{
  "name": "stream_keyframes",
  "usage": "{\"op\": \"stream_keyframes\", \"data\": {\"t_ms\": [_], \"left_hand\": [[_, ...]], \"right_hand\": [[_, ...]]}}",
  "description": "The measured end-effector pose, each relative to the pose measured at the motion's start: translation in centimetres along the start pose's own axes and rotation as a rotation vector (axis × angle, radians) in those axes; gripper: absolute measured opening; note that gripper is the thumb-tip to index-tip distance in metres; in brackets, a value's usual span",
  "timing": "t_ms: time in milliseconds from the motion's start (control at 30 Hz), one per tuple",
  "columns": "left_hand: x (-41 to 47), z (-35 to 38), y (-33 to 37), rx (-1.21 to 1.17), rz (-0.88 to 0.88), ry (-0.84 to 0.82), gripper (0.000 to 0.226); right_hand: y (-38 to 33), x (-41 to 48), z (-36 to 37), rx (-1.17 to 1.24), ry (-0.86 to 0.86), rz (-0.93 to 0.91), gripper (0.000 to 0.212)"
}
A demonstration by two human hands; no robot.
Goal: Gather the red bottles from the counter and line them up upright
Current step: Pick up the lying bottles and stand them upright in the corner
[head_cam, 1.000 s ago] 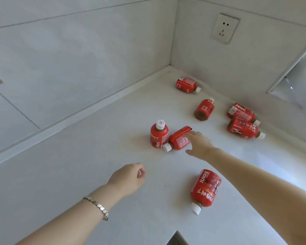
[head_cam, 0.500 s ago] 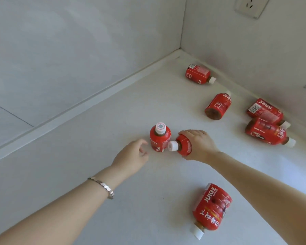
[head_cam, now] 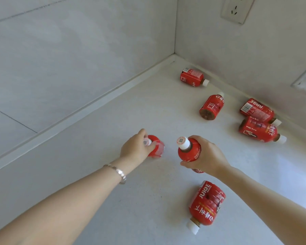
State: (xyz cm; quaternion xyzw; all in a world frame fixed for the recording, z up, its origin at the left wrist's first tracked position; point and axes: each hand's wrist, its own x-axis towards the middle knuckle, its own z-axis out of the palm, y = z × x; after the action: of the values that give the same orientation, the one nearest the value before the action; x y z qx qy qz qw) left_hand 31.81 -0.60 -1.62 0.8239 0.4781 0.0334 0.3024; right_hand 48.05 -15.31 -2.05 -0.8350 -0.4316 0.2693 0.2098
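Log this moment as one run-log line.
left hand: on upright bottle | right hand: holding bottle, cap up | lying bottles: five | stage: lining up

I see white desk [head_cam: 99, 200]. Upright bottle [head_cam: 156, 147] at centre. Five bottles lying flat: one lower centre [head_cam: 206, 206], four right, upper right [head_cam: 193, 77], [head_cam: 211, 107], [head_cam: 256, 110], [head_cam: 258, 130].

Head camera looks steeply down, close over counter [head_cam: 99, 174] corner.
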Motion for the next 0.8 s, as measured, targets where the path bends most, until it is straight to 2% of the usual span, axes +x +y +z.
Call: {"op": "stream_keyframes", "data": {"t_ms": [133,300,433,667,800], "left_hand": [[-5.8,-2.1,-4.0,-0.114,-0.126,0.058,0.030],[-13.4,-5.8,-9.3,-0.071,-0.225,0.139,0.032],[-20.0,-9.5,-14.9,0.022,-0.337,0.262,0.039],[-33.4,-14.9,-26.3,-0.047,-0.615,0.519,0.038],[-41.4,-18.1,-34.3,-0.080,-0.766,0.603,0.036]], "right_hand": [[-2.2,-1.1,2.2,-0.035,-0.080,-0.033,0.071],[-8.1,-2.4,7.1,-0.094,-0.239,-0.143,0.067],[-15.5,-3.9,12.1,-0.130,-0.352,-0.284,0.068],[-30.1,-10.9,22.7,-0.186,-0.525,-0.552,0.068],[-37.9,-16.6,30.0,-0.207,-0.593,-0.656,0.068]]}}
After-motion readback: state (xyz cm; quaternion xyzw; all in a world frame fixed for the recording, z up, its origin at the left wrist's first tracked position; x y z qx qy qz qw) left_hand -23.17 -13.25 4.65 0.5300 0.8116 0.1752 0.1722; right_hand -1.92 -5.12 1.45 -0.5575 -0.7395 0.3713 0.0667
